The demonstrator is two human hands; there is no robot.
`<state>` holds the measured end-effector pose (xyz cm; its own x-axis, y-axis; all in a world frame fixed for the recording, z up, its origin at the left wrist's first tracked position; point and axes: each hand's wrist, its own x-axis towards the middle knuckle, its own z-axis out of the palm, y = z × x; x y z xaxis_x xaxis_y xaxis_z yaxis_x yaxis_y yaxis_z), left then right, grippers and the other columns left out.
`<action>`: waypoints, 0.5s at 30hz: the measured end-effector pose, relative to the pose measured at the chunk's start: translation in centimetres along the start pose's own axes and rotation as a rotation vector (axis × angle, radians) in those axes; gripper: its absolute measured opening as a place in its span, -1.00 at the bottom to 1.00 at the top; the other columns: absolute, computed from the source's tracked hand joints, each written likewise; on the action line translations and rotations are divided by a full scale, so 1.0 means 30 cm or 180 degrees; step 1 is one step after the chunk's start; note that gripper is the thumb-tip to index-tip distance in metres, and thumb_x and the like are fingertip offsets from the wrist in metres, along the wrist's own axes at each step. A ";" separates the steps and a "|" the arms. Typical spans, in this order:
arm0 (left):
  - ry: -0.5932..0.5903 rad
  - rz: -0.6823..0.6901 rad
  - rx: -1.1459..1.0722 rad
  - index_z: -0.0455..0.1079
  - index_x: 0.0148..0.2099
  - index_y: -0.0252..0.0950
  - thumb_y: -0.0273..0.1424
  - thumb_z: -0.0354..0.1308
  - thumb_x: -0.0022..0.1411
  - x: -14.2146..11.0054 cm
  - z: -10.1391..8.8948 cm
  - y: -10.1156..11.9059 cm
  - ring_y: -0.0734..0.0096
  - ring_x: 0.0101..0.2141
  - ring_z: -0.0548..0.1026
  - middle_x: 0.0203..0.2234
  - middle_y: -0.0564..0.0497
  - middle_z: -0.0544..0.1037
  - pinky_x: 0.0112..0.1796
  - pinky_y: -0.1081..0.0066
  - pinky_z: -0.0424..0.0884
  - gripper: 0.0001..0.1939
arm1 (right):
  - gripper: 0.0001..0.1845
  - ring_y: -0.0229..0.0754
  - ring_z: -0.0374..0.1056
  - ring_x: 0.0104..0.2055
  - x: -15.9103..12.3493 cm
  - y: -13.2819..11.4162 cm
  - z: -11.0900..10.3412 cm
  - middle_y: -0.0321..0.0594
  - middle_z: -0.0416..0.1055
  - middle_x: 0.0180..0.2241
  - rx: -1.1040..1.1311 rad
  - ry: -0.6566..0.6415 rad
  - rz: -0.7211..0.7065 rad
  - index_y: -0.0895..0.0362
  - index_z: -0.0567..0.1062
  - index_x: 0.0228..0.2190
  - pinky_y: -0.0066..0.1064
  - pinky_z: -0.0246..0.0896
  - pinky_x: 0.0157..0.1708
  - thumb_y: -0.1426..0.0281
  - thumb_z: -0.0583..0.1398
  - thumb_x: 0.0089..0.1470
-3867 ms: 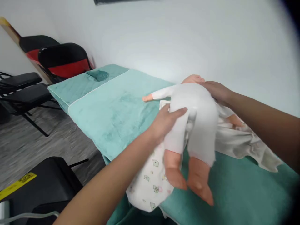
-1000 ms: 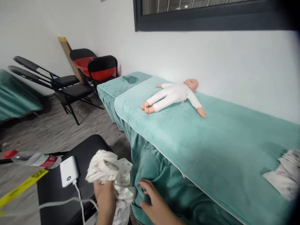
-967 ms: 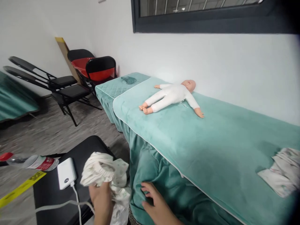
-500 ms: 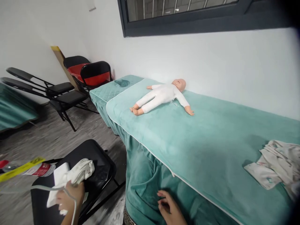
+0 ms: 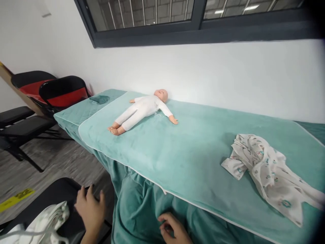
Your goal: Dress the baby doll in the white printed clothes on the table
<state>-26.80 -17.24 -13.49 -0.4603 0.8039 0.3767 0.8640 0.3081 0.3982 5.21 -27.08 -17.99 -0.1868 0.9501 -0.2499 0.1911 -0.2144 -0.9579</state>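
My left hand (image 5: pixel 91 209) is raised over the edge of a black folding chair (image 5: pixel 57 189), its fingers spread and nothing in them. A crumpled white cloth (image 5: pixel 48 217) lies on the seat to its left, with a pale cord (image 5: pixel 27 233) across it. My right hand (image 5: pixel 175 229) hangs in front of the green bed cover (image 5: pixel 137 203), fingers loosely curled with a gap and nothing seen in them. On the bed (image 5: pixel 193 145) a baby doll (image 5: pixel 142 109) in a white suit lies on its back. A patterned white baby garment (image 5: pixel 269 169) lies crumpled at the right.
More black folding chairs (image 5: pixel 63 91), some with red on their backs, stand beyond the bed's left end. A white wall (image 5: pixel 215 74) with a dark-framed window (image 5: pixel 152 37) runs behind the bed. A yellow strip (image 5: pixel 16 200) shows at the lower left.
My left hand has come away from the white cloth on the chair and opened. The view has turned right, bringing more of the patterned garment into sight. My right hand keeps its curled pose.
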 end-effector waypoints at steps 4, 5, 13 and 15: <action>0.0600 0.0678 -0.0672 0.26 0.27 -0.39 -0.10 0.07 0.31 0.153 0.045 0.234 -0.14 0.37 0.10 0.35 -0.41 0.14 0.32 -0.06 0.08 -0.38 | -0.71 -0.06 0.49 -0.10 0.040 -0.150 -0.142 -0.17 0.55 -0.20 0.0321 0.0090 0.0096 0.04 0.57 -0.13 -0.27 0.36 -0.03 0.24 0.21 0.12; 0.0630 0.0808 -0.0711 0.24 0.29 -0.39 -0.10 0.10 0.31 0.209 0.044 0.296 -0.12 0.37 0.09 0.35 -0.40 0.13 0.32 -0.05 0.08 -0.36 | -0.69 -0.05 0.48 -0.07 0.056 -0.203 -0.192 -0.17 0.55 -0.17 0.0347 0.0056 0.0067 0.04 0.56 -0.10 -0.24 0.34 0.02 0.22 0.21 0.15; -0.0407 0.1609 0.0527 0.36 0.21 -0.25 -0.04 0.11 0.29 0.697 0.045 0.682 -0.25 0.35 0.09 0.41 -0.34 0.03 0.25 -0.24 0.09 -0.44 | -0.58 -0.05 0.33 0.23 0.402 -0.598 -0.454 -0.16 0.42 0.16 0.0761 0.0034 -0.0568 -0.06 0.45 0.03 -0.14 0.23 0.22 0.21 0.30 0.14; -0.0810 0.1549 0.0813 0.33 0.24 -0.26 0.02 0.06 0.29 0.785 0.062 0.728 -0.32 0.33 0.11 0.41 -0.34 0.00 0.22 -0.32 0.10 -0.37 | -0.44 -0.08 0.27 0.29 0.588 -0.651 -0.456 -0.18 0.33 0.26 0.1259 -0.0035 -0.0739 -0.10 0.38 0.12 -0.11 0.18 0.28 0.19 0.33 0.10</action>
<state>-18.40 9.37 2.53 0.0360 0.9700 0.2406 0.9993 -0.0383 0.0052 11.36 -3.02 -1.75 -0.1919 0.9812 -0.0216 -0.2392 -0.0681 -0.9686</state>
